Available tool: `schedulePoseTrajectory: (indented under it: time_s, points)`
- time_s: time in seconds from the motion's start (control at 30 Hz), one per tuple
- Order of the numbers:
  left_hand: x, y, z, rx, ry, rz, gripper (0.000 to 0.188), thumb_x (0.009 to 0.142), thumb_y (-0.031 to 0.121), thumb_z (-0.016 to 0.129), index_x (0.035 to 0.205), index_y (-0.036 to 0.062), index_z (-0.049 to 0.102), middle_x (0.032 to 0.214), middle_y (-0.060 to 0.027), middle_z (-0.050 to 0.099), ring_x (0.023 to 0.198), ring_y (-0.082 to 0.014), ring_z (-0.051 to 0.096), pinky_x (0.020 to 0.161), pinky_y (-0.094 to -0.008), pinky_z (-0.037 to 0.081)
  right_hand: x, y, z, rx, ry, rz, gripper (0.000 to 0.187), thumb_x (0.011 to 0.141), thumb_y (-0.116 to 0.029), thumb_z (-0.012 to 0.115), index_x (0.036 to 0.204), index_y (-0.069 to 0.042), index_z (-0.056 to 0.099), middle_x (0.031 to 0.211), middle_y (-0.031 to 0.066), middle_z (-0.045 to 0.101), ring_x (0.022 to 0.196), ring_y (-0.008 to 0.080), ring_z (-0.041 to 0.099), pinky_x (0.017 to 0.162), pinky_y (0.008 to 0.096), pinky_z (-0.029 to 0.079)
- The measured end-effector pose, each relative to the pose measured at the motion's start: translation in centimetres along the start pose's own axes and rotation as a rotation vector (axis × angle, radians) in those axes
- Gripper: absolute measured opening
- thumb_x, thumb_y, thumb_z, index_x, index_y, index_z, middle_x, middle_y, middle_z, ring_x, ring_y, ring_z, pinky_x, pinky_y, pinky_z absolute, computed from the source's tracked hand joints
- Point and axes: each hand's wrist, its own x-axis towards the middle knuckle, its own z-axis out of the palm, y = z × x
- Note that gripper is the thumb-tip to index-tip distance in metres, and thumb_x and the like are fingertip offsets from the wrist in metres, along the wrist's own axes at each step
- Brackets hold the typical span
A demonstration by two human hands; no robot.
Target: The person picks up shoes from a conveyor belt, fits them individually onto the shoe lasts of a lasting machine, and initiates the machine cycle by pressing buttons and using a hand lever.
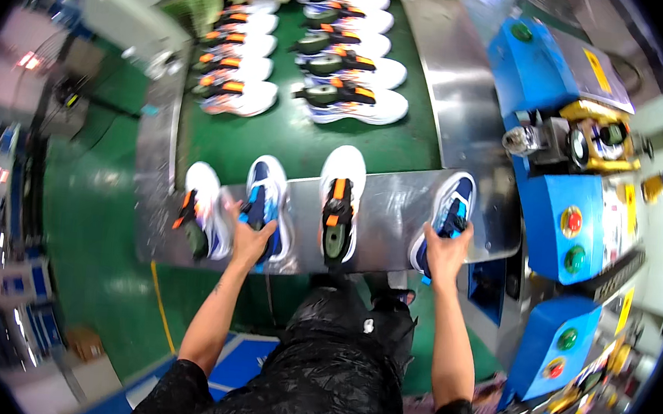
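My left hand (251,239) is closed around the heel part of a blue and white sneaker (268,186), which points away from me on the metal ledge. In my right hand (446,252) is a second blue and white sneaker (456,198), gripped at its collar near the ledge's right end. Between them stands a white sneaker (341,200) with an orange and black tongue and a green heel, touched by neither hand. A similar white sneaker (204,204) rests just left of my left hand. The soles under my fingers are partly hidden.
Beyond the metal ledge (391,188), a green conveyor belt (297,145) carries two rows of white sneakers (372,106). On the right stands a blue machine (555,219) with red and green buttons. A metal side rail (161,129) borders the belt's left.
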Motion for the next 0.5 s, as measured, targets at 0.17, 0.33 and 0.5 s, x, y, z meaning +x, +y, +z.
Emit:
schedulePoseTrajectory:
  time_s: [0.17,0.33,0.5]
  points:
    - [2.0,-3.6,0.0,-0.375,-0.274,-0.061,0.076,0.079,0.011,0.077,0.14,0.0019,0.035,0.128,-0.0089,0.052,0.116,-0.0196,0.052,0.104,-0.0335,0.039,0.1,1.6,0.3,0.001,0.108,0.064,0.066,0.071,-0.022,0.078,0.125,0.002,0.049,0.1,0.0283,0.067,0.096,0.0438,0.065,0.085,0.0445,0.05]
    - [6.6,2.4,-9.1,-0.67,-0.478,-0.218,0.06,0.084,0.015,0.07,0.137,-0.0013,0.046,0.128,-0.0103,0.057,0.111,-0.0229,0.058,0.098,-0.037,0.045,-6.6,-1.7,-5.2,0.817,-0.028,0.511,0.037,0.075,-0.009,0.077,0.109,-0.001,0.066,0.092,0.0037,0.068,0.078,0.0158,0.063,0.075,0.0322,0.051]
    - [10.5,11.2,-10.3,-0.391,-0.894,0.156,0.062,0.088,0.026,0.067,0.136,-0.0031,0.041,0.127,-0.0137,0.054,0.11,-0.025,0.056,0.097,-0.037,0.044,-24.4,-7.5,-9.7,1.291,0.268,0.335,0.064,0.076,-0.015,0.083,0.13,-0.005,0.05,0.108,0.0039,0.062,0.094,0.0125,0.06,0.084,0.0315,0.051]
